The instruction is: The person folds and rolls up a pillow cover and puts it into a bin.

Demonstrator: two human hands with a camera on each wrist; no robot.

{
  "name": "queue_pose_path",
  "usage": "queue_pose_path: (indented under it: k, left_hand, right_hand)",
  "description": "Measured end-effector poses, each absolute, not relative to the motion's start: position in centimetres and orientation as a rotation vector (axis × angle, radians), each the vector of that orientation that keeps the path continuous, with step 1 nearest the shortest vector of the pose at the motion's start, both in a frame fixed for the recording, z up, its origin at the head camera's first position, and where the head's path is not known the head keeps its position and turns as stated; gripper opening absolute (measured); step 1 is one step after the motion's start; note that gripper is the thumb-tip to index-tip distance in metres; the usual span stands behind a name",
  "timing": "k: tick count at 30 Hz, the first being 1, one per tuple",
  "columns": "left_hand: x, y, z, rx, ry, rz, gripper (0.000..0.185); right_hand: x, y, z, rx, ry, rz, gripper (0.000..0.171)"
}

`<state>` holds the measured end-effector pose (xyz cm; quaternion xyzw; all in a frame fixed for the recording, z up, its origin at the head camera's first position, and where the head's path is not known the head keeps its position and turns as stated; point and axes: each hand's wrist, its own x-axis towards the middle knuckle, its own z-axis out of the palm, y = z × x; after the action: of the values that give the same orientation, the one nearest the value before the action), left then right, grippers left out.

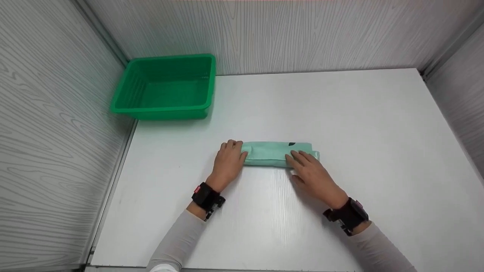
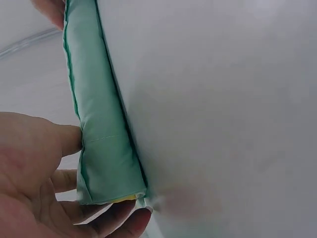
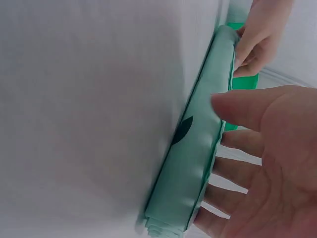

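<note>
A mint-green cloth (image 1: 272, 154), folded into a long narrow bundle, lies on the white table (image 1: 340, 113) in front of me. A small dark mark (image 1: 291, 144) shows on its far edge. My left hand (image 1: 237, 150) grips the cloth's left end, fingers curled over it and thumb against its near side. In the left wrist view the thumb of that hand (image 2: 34, 163) touches the cloth (image 2: 101, 124). My right hand (image 1: 298, 158) rests on the right part with straight, spread fingers. The right wrist view shows this hand (image 3: 267, 163) flat beside the cloth (image 3: 195, 148).
A green plastic basket (image 1: 162, 110) stands at the table's back left corner, against the grey wood-grain walls. Walls enclose the table on the left, back and right. Black wrist straps sit on both arms.
</note>
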<state>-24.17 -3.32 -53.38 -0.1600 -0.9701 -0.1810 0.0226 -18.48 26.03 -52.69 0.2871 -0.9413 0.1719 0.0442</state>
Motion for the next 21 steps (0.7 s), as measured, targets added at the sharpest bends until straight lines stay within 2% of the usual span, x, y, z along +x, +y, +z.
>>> queue_pose_path:
  k: [4,8,11,21]
  left_hand:
    - [-23.5,-2.9,-52.8,-0.699,-2.885,-0.387,0.031]
    - [-23.0,-2.6,-52.5,-0.855,-2.892,-0.305,0.037]
    - [-23.0,-2.3,-52.8,-0.886,-2.912,-0.255,0.039]
    - [-23.9,-1.7,-52.3,-0.946,-2.814,-0.329,0.014]
  right_hand:
    - [-19.3,26.5,-52.5,0.862,-2.852,0.571,0.067]
    - [-20.0,26.7,-52.5,0.842,-2.839,0.576,0.067]
    - [-20.4,26.8,-52.8,0.833,-2.832,0.584,0.062]
    - [-21.1,27.3,-52.5,0.884,-2.842,0.600,0.051]
